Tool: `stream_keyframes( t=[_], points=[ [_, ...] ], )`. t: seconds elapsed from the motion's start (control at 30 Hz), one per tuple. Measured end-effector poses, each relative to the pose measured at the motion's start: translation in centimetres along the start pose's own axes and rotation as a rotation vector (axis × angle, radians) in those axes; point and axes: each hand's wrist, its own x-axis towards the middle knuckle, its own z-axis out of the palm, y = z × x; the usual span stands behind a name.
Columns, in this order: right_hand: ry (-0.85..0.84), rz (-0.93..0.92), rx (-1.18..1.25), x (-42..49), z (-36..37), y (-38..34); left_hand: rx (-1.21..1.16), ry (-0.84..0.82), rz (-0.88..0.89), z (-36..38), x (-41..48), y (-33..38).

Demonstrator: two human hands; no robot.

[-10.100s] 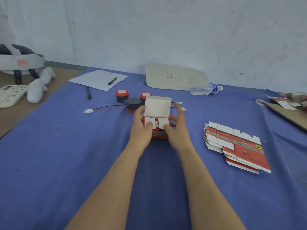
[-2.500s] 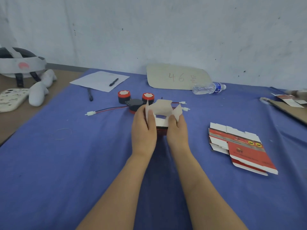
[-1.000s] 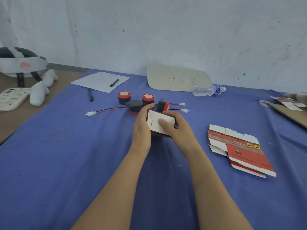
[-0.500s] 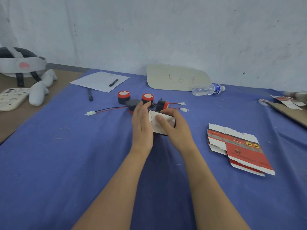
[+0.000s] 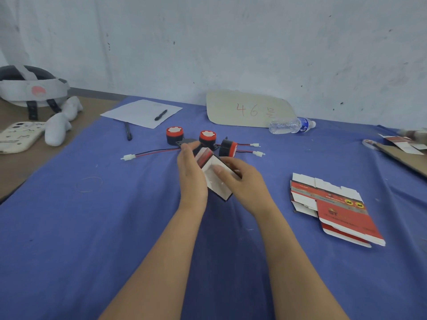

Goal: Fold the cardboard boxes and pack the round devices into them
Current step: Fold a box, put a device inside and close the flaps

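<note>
A small folded cardboard box (image 5: 213, 179), red outside and white on its turned-up face, is tilted between both hands over the blue cloth. My left hand (image 5: 191, 175) presses flat against its left side. My right hand (image 5: 240, 181) grips its right side with the thumb on the white face. Just behind the hands lie three round red-and-black devices (image 5: 174, 135) (image 5: 208, 137) (image 5: 227, 147) with red and black wires ending in white plugs (image 5: 128, 157). A stack of flat unfolded boxes (image 5: 335, 207) lies to the right.
The blue cloth (image 5: 92, 227) covers the table. At the back lie a sheet of paper with a pen (image 5: 142, 113), a cardboard sign (image 5: 249, 109) and a plastic bottle (image 5: 291, 125). A white headset (image 5: 30, 88) and phone case (image 5: 18, 137) sit far left.
The box's flaps have been folded down and shut. Both hands have since tipped the closed box onto a corner and drawn it slightly nearer to me.
</note>
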Motion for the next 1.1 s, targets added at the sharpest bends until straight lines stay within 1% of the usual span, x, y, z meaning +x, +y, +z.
stream_keyframes(
  t=[0.1, 0.23, 0.3, 0.37, 0.43, 0.53, 0.63, 0.73, 0.8, 0.83, 0.9, 0.97, 1.0, 1.07, 1.1],
  points=[
    [0.035, -0.002, -0.042, 0.1, 0.2, 0.1, -0.099, -0.048, -0.002, 0.1, -0.1, 0.2],
    [0.047, -0.008, -0.078, 0.2, 0.4, 0.2, -0.168, 0.006, -0.019, 0.2, 0.3, 0.0],
    [0.102, -0.003, -0.06, 0.2, 0.5, 0.2, -0.108, 0.023, -0.049, 0.6, 0.3, -0.4],
    [0.139, 0.017, -0.021, 0.4, 0.6, 0.1, 0.0, 0.009, -0.037, 1.3, 0.1, -0.6],
    [0.125, 0.041, 0.018, 0.3, 0.9, 0.1, 0.045, -0.026, -0.016, 1.8, -0.2, -0.7],
    [0.084, 0.1, 0.049, 0.3, 1.2, 0.1, 0.035, -0.038, -0.005, 1.4, -0.1, -0.7],
    [0.066, 0.058, -0.032, 0.3, 1.0, -0.1, 0.046, -0.084, -0.029, 0.8, 0.2, -0.6],
    [0.003, 0.04, -0.15, 0.3, 0.6, 0.1, 0.058, -0.097, -0.039, 0.8, 0.2, 0.1],
    [-0.004, 0.044, -0.162, 0.2, 0.7, 0.1, 0.073, -0.102, -0.025, 0.7, 0.1, 0.3],
    [-0.006, 0.053, -0.124, 0.2, 0.7, 0.1, 0.08, -0.104, -0.014, 0.7, 0.2, 0.3],
    [-0.036, 0.099, 0.084, 0.2, 0.9, -0.2, 0.112, -0.093, 0.015, 0.7, 0.2, 0.1],
    [-0.069, 0.159, 0.309, 0.2, 0.8, -0.4, 0.143, -0.019, 0.055, 0.7, 0.3, 0.0],
    [-0.056, 0.143, 0.34, 0.2, 0.6, -0.4, 0.142, 0.036, 0.073, 0.5, 0.2, -0.1],
    [0.046, 0.049, 0.216, 0.2, 0.4, -0.5, 0.205, 0.099, 0.097, 0.0, 0.2, 0.0],
    [0.114, 0.004, 0.089, 0.2, 0.4, -0.4, 0.237, 0.078, 0.093, -0.3, 0.4, -0.1]
  ],
)
